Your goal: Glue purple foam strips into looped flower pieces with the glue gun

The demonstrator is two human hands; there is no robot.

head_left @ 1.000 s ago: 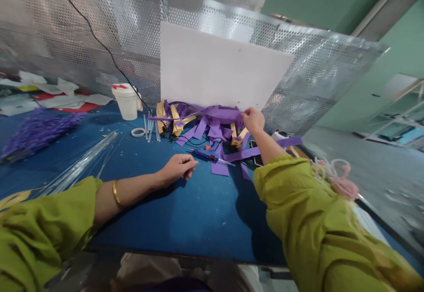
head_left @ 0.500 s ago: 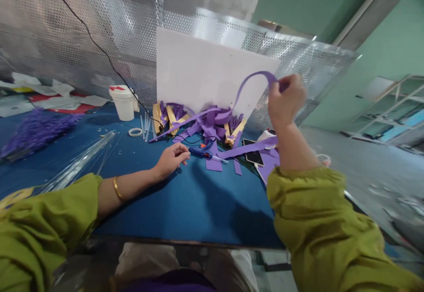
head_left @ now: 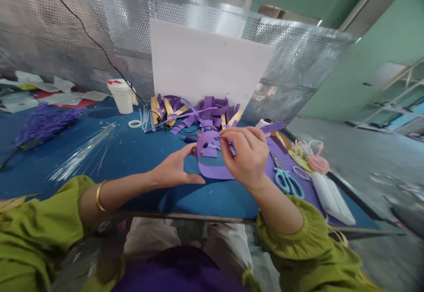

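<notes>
A purple foam strip [head_left: 216, 172] curls in a loop above the blue table, its end pinched between the thumb and fingers of my right hand [head_left: 247, 155]. At the loop's left side is my left hand [head_left: 177, 167], thumb and fingers spread apart; the fingertips are beside the strip, and I cannot tell whether they touch it. Just behind the loop lies a dark blue glue gun [head_left: 188, 139], partly covered by the strip. Further back, more purple strips [head_left: 210, 108] are heaped among purple flower bunches with tan wraps [head_left: 169, 110].
To the right lie blue-handled scissors [head_left: 287, 182], a white packet [head_left: 332, 198] and a pink roll [head_left: 318, 163]. At left are a purple flower bunch [head_left: 48, 125], clear thin strands [head_left: 84, 153], glue sticks [head_left: 145, 119], a tape ring [head_left: 134, 124] and a white cup [head_left: 122, 97].
My right hand has come down and left from high up, bringing the purple strip with it. My left hand has left the glue gun and opened beside the strip, now curled into a loop.
</notes>
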